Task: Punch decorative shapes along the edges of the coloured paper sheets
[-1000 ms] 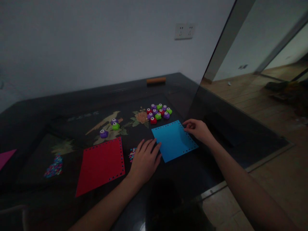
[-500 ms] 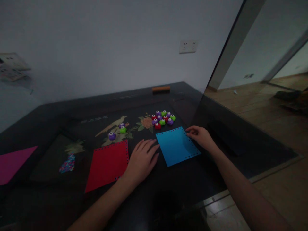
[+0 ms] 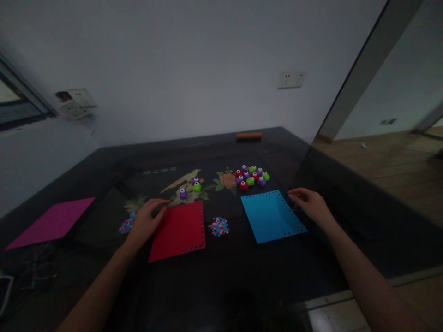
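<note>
My left hand [image 3: 147, 222] is over the left edge of a red sheet [image 3: 180, 233], its fingers stretched forward near the sheet's upper left corner and its thumb apart. Small holes line several edges of this sheet. My right hand [image 3: 311, 206] is beside the right edge of a blue sheet [image 3: 272, 216], which also has holes along its edges. Its fingertips are drawn together, and whether anything is between them is hidden. A pile of tiny pink, blue and white pieces [image 3: 219, 226] lies between the sheets. Another such pile [image 3: 126, 224] is partly behind my left hand.
Several purple, green and red eye-shaped beads [image 3: 252, 177] cluster behind the blue sheet. Three more beads [image 3: 183, 194] lie behind the red one. A magenta sheet [image 3: 55, 222] is at the left of the black table [image 3: 214, 276]. A brown stick [image 3: 249, 136] lies near the wall.
My left hand has moved left, from between the two sheets to the red sheet's far left side, uncovering the middle pile. My right hand stays beside the blue sheet. The view has turned left.
</note>
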Demonstrator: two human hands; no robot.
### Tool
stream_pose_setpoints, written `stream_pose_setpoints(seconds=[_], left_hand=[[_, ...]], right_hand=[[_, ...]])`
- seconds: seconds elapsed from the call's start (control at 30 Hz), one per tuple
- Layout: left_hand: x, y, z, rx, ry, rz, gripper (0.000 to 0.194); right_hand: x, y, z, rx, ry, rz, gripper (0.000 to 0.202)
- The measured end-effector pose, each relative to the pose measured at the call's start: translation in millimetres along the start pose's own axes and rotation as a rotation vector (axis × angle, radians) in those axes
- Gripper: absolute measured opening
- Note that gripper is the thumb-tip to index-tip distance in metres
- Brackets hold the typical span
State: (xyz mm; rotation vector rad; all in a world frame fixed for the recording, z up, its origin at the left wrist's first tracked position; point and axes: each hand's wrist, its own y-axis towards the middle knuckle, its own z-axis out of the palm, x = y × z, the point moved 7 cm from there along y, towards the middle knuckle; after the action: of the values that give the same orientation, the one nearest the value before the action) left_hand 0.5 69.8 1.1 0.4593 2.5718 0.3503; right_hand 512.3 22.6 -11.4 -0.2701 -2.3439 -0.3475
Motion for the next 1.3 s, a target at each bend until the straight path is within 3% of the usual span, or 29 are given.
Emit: stream_pose_setpoints(seconds=[0.13, 0.23, 0.4, 0.47, 0.57, 0.7, 0.8, 1.3], left_hand=[[-1.6, 1.6, 2.9, 0.049, -0.039, 0.017, 0.035], [-1.9, -0.7, 7.9, 0.117, -0.040, 0.030, 0.040], [-2.2, -6.0, 13.0, 0.210, 0.011, 0.026, 0.055], [-3.4, -6.7, 13.4, 0.221, 0.031, 0.024, 0.059], [-4.3, -7.1, 14.2, 0.230, 0.041, 0.026, 0.062], [-2.6, -7.3, 15.9, 0.220, 0.076, 0.044, 0.066], [-0.5, -7.9, 17.7, 0.210, 0.090, 0.066, 0.066], [-3.9, -8.4, 14.4, 0.204, 0.113, 0.090, 0.062]], right_hand=[[29.7, -5.7, -8.1, -0.089, 0.004, -0.064, 0.035], [81.0, -16.8, 5.6, -0.016, 0.029, -0.203, 0.028], [178.4, -43.1, 74.4, 0.289, 0.003, -0.512, 0.018], [207.1, -49.7, 110.1, 0.389, -0.043, -0.621, 0.017], [235.4, -49.0, 158.8, 0.440, -0.131, -0.715, 0.025], [247.5, -39.6, 204.3, 0.466, -0.270, -0.703, 0.043], [244.7, -36.7, 220.1, 0.502, -0.308, -0.688, 0.047], [239.6, -34.2, 218.1, 0.517, -0.201, -0.617, 0.043]])
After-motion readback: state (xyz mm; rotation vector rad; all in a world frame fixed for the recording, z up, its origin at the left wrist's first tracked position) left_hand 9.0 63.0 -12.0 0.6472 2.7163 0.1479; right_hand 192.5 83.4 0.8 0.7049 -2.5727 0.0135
